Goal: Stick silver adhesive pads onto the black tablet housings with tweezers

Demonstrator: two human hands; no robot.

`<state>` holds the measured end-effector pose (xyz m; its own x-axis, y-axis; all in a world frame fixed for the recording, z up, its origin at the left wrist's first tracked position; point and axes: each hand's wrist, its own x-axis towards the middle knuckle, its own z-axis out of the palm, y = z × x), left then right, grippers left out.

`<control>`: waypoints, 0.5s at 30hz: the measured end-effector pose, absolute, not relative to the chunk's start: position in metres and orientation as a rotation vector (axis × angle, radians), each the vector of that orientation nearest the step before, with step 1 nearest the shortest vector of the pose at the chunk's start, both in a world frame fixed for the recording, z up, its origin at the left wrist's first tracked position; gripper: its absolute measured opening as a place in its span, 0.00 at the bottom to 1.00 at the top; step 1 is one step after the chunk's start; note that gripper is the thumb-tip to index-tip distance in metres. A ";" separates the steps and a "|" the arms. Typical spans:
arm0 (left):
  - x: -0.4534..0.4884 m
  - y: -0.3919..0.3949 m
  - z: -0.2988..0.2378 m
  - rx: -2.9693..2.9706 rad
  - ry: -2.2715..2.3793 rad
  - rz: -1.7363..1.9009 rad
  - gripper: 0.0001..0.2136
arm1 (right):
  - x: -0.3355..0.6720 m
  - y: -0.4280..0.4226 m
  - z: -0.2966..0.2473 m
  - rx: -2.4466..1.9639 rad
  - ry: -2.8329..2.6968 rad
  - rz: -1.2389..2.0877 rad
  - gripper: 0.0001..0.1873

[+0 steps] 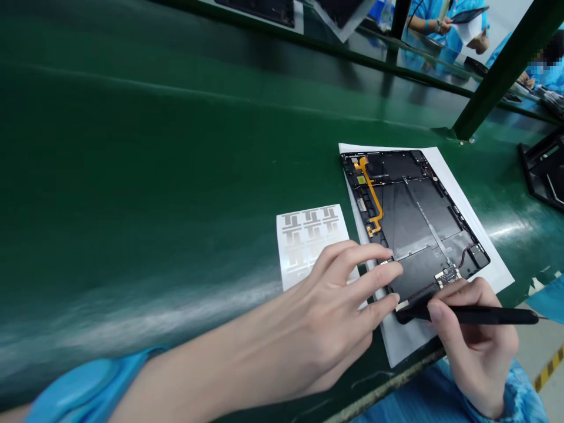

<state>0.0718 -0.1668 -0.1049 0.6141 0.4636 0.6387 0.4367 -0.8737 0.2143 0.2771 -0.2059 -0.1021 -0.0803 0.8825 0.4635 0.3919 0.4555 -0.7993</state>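
An opened tablet (423,217) lies on a white paper sheet (493,270), its black inside facing up. An orange flex cable (372,194) runs along its left side, and a small circuit board (447,276) sits near the edge closest to me. My left hand (326,317) reaches across with fingers apart, fingertips at the tablet's left edge. Pinched in my right hand (476,341) is a black pen-shaped tool (493,315), its tip at the tablet's near left corner. A white sheet of grey T-shaped stickers (308,235) lies partly under my left hand.
The green tabletop (154,176) ends at a worn front edge (388,388). A green post (497,70) rises behind the tablet beside a shelf with more devices. A black frame-like object (546,167) stands at right. Across the bench, a person in blue (432,17) holds a dark panel.
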 end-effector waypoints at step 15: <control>0.066 -0.171 -0.097 2.817 0.702 1.064 0.12 | 0.297 -0.192 -0.089 -1.038 -1.646 1.002 0.01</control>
